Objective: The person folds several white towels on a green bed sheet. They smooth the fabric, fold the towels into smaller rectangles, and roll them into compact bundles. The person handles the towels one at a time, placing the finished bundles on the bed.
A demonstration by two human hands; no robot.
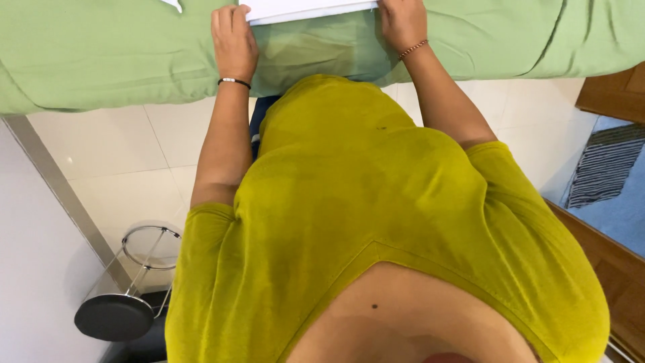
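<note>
White sheet lies between hands: left hand, right hand pinching its corners on green bedding.

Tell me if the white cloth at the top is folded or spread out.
Cannot tell for sure: only a straight edge of the white cloth shows, with the left hand and right hand at its corners.

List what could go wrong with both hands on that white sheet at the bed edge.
The white sheet lies mostly out of frame, so its position is hard to judge. The left hand and right hand grip only its near edge, so it may slide unevenly over the green bedcover.
</note>
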